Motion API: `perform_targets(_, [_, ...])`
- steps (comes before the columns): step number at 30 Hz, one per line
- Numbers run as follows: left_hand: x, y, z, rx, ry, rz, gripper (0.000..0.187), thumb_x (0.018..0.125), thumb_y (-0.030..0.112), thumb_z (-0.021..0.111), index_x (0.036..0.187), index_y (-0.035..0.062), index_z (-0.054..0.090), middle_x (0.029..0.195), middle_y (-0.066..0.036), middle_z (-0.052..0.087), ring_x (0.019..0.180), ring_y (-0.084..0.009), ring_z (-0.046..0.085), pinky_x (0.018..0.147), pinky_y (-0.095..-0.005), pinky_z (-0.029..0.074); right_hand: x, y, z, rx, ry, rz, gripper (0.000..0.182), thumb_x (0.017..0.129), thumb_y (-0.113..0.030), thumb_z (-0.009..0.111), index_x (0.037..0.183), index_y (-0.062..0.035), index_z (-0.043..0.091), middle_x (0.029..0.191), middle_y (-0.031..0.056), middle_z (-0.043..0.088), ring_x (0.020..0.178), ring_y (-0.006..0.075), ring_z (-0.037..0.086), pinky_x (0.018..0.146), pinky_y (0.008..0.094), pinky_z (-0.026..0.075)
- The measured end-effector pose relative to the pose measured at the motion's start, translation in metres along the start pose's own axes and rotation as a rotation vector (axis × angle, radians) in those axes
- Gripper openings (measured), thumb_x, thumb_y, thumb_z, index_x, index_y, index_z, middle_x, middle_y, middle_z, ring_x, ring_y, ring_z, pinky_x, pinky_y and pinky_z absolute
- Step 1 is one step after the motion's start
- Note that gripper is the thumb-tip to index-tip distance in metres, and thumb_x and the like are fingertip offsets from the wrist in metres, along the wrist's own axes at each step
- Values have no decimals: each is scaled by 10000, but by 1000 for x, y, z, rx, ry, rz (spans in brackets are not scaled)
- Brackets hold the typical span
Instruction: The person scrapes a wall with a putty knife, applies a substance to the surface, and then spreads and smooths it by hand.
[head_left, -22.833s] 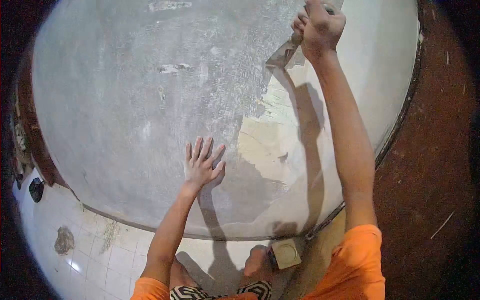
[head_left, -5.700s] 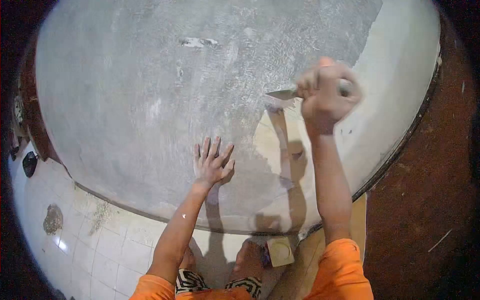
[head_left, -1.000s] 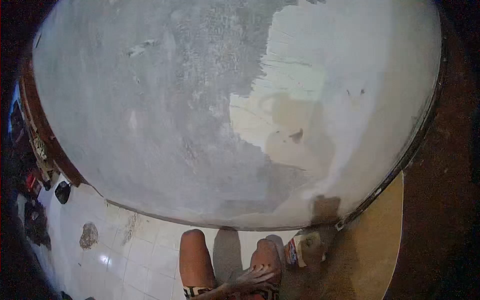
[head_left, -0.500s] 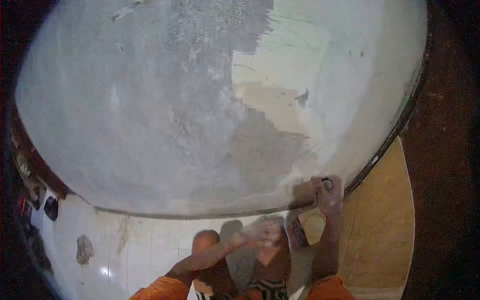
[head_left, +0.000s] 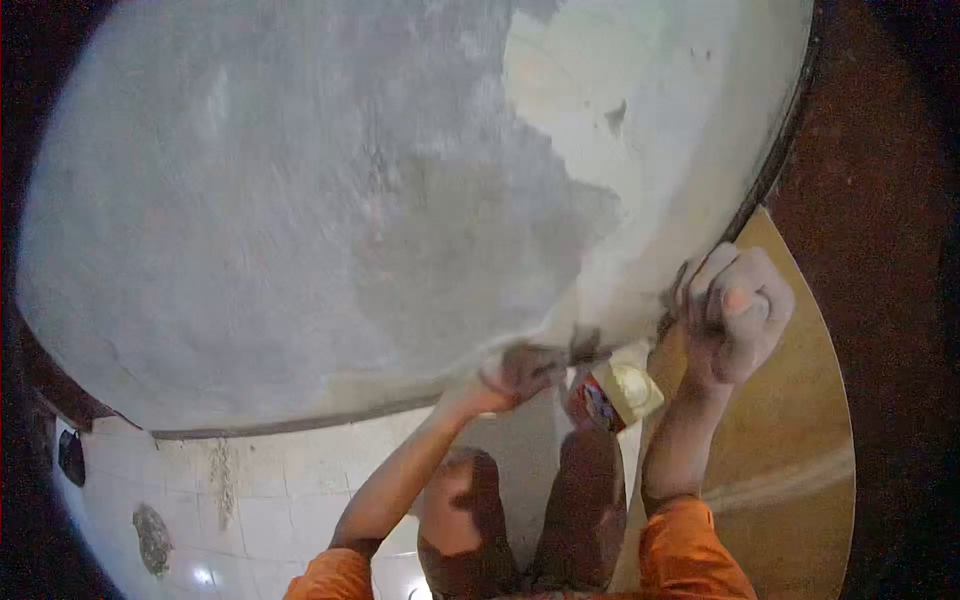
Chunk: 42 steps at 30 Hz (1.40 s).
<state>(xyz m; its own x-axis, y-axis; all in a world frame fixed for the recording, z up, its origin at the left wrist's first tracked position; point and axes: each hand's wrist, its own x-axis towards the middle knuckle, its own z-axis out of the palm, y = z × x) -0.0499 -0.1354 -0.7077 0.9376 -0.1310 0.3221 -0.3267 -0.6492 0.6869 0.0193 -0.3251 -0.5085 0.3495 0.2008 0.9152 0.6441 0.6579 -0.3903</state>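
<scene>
The upper frame is filled by the patchy wall [head_left: 300, 200]. At right, the right hand [head_left: 735, 310] is curled; at lower centre, the left hand [head_left: 525, 372] is half-bent (anything gripped cannot be made out). Between them, a box [head_left: 632, 390] is seen.

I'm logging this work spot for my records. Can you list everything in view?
Wall: one, grey with paler areas, across the top and middle
Dark edging: one strip, along the wall's bottom
Box: one, red and cream, beyond the knees
Tiled floor: one, whitish, lower left
Rough patch: one, grey-brown, on the tiles
Dark object: one, black, far left; identity unclear
Panel: one, tan, lower right
Brown surface: one, dark, far right
Legs: two, shadowed, bottom centre
Sleeves: two, orange, bottom
Left hand: one, blurred, near the box
Right hand: one, curled, over the panel
</scene>
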Motion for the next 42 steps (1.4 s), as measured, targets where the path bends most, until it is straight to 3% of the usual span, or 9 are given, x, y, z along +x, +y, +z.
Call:
perform_targets(4, [-5,-9,22,719,394,501,379,1007,237,496,1334,46,517,1260,-136,590,1106,-299,586,952,-412,463,7,-22,20,-166,-48,-122,309,915,-218,636,727,-47,460,603,63,475,476,114,404,413,258,347])
perform_targets(6, [-6,33,-3,-148,-10,93,343,1010,214,490,1299,38,545,1234,-134,610,1105,-290,593,951,-399,473,6,-24,21,-227,-82,-158,288,936,-208,604,761,-46,444,591,71,454,469,114,381,407,264,344])
perform_targets(12, [-33,55,6,-492,-700,-182,391,995,273,517,1321,58,534,1278,-115,588,1123,-226,586,924,-357,482,-9,-39,34,-98,51,-11,226,829,-155,721,711,-39,567,629,17,531,478,60,441,439,203,306])
perform_targets(15, [-52,5,26,-74,-539,454,450,985,254,550,1375,41,478,1379,-105,528,1262,-246,503,1070,-396,399,-8,-42,46,76,77,39,236,838,-158,693,694,-41,548,613,24,515,463,86,435,433,228,330])
perform_targets(17, [-50,9,25,-960,-173,182,544,946,196,591,1417,-10,415,1358,-154,524,1138,-228,601,925,-347,517,-13,-43,54,329,173,111,241,844,-174,671,706,-37,528,607,41,506,451,123,432,424,266,345])
perform_targets(21, [-54,26,-20,-1048,-24,-82,693,845,245,693,1411,-34,407,1368,-156,523,1201,-234,546,1033,-400,430,-11,-30,65,504,44,-54,345,903,-262,663,709,-27,501,591,61,487,445,137,421,414,288,335])
perform_targets(22, [-59,33,-30,-864,14,32,695,842,279,702,1406,-18,424,1364,-152,529,1204,-225,543,1031,-395,427,-6,-25,64,440,-126,-141,303,1007,-275,426,763,-101,383,616,39,435,455,129,392,459,286,395])
perform_targets(37, [-110,71,-35,-275,102,-260,549,1001,494,448,1284,36,561,1148,-112,652,1070,-229,581,953,-352,434,32,14,86,424,-320,-426,385,962,-317,596,712,-36,513,588,69,505,459,176,451,438,322,378])
perform_targets(42, [-138,81,-34,-84,224,-589,469,994,402,507,1278,34,570,1163,-128,669,1104,-231,599,967,-358,445,38,67,41,590,-558,-604,162,938,-166,641,979,-41,546,673,103,584,519,190,560,468,320,474])
